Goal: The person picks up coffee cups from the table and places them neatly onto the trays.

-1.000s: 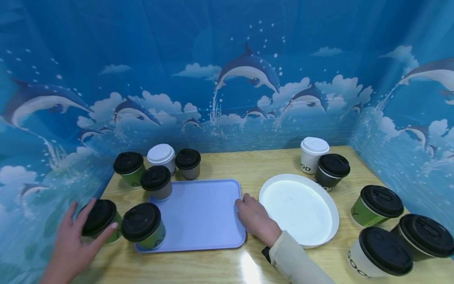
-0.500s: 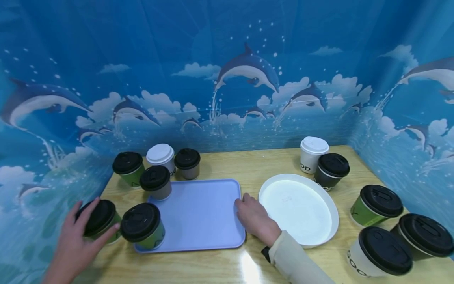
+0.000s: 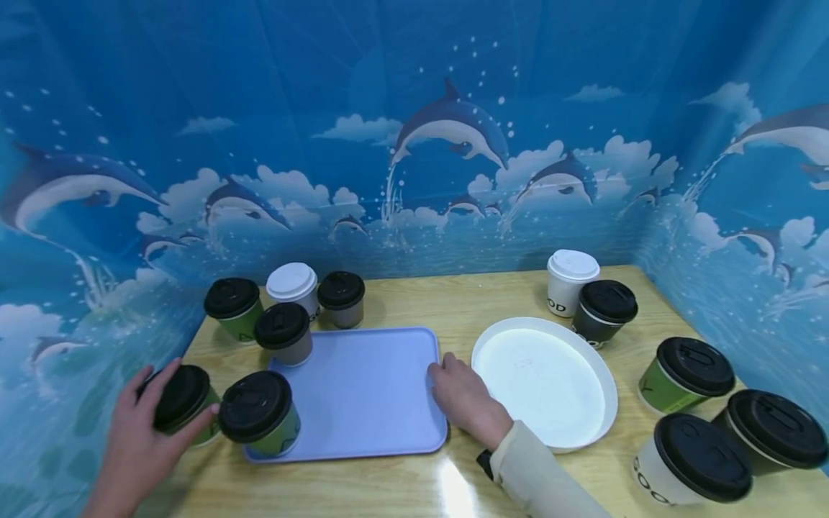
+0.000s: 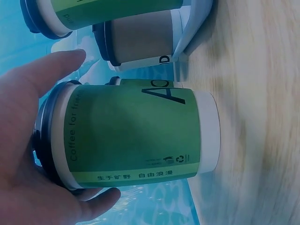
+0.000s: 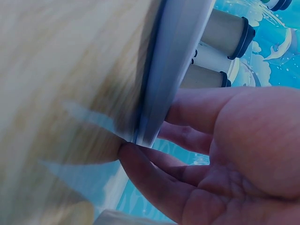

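Note:
In the head view my left hand reaches round a green paper coffee cup with a black lid, fingers spread at its left and thumb at its right. The left wrist view shows a gap between the thumb and this cup, which stands upright on the table. My right hand pinches the right edge of a lavender rectangular tray; the right wrist view has thumb and fingertips at the tray rim. Another green cup stands on the tray's front left corner.
A grey cup stands at the tray's back left corner. Green, white and grey cups stand behind it. A round white tray lies right of my right hand. Several lidded cups line the right side. A dolphin-print curtain encloses the table.
My left hand has shifted slightly right, closer round the green cup. The right hand stays at the tray edge, and the cups and trays have not moved.

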Available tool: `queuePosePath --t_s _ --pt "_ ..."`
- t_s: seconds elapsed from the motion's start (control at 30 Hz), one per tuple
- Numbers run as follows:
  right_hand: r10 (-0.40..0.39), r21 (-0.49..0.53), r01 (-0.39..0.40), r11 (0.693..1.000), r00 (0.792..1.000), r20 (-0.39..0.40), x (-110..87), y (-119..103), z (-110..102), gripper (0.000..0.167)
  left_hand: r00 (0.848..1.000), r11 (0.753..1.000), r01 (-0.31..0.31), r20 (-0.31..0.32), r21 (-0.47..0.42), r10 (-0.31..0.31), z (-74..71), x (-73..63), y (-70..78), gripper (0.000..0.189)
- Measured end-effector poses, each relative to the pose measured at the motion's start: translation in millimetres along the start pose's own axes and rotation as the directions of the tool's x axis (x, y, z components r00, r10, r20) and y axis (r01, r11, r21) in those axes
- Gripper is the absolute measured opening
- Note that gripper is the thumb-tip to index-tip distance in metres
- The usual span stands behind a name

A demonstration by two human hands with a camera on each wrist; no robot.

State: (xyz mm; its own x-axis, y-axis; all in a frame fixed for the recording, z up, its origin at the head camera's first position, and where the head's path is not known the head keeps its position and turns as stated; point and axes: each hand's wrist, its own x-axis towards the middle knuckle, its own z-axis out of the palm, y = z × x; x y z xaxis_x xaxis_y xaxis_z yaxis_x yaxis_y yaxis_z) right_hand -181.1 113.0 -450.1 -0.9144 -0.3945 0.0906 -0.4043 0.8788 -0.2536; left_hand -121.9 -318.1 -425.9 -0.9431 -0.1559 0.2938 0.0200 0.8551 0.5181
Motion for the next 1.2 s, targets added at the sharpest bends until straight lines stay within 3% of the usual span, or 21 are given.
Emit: queuePosePath --t_s 0.3,1.2 --pt "0.003 0.001 -0.003 1.000 1.000 -0.003 0.1 0.4 0.5 0.009 0.999 1.000 -0.016 -0.034 -0.011 0.015 0.9 -1.2 0.7 0.091" --pt "-0.008 -0.008 0.007 1.000 1.000 -0.011 -0.8 -1.1 -0.7 0.009 0.999 1.000 0.011 -0.052 -0.016 -0.011 0.6 -0.7 4.7 0.078"
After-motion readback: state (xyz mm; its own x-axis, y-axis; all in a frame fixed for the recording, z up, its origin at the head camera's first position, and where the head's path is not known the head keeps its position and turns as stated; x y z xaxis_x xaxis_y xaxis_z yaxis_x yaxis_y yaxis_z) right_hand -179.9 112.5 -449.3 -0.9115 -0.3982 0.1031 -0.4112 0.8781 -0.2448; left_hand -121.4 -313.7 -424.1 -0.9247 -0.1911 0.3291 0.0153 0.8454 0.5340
